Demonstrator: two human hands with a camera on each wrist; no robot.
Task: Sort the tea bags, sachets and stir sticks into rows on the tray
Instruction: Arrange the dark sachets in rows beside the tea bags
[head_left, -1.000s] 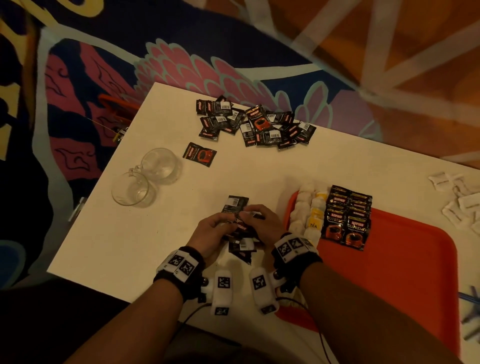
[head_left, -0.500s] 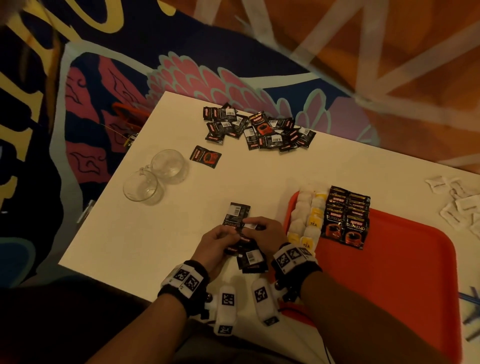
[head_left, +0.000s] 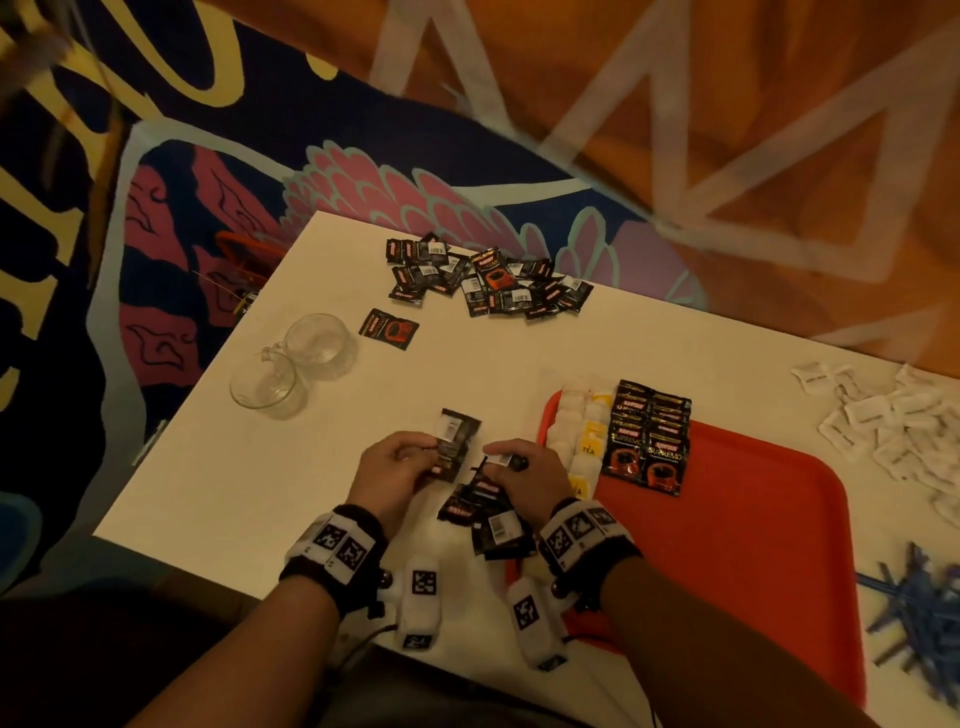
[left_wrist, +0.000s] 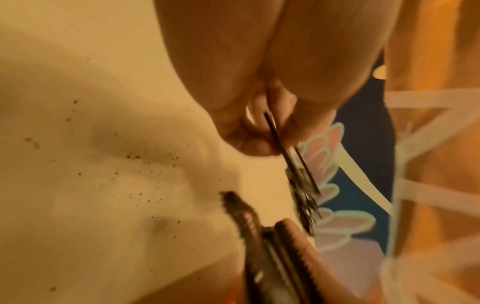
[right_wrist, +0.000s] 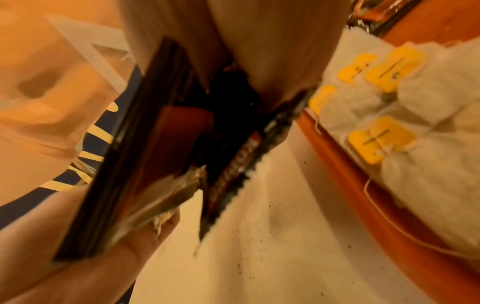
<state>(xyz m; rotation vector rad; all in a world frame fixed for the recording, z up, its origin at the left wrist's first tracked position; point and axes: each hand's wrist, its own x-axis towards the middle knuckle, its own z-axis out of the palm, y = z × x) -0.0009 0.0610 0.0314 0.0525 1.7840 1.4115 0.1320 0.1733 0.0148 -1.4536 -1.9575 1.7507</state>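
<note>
Head view, both hands pinching dark sachets, left (head_left: 395, 467), right (head_left: 524, 475), beside red tray (head_left: 753, 519)

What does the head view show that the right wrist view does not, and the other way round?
Only the head view: the left hand pinching a dark sachet, the far heap of sachets, two glass cups, white packets and blue stir sticks on the right, and two sachet rows on the tray.
Only the right wrist view: dark specks on the table, and the tea bags' strings.
Both: the right hand gripping sachets, and yellow-tagged tea bags at the tray edge.
</note>
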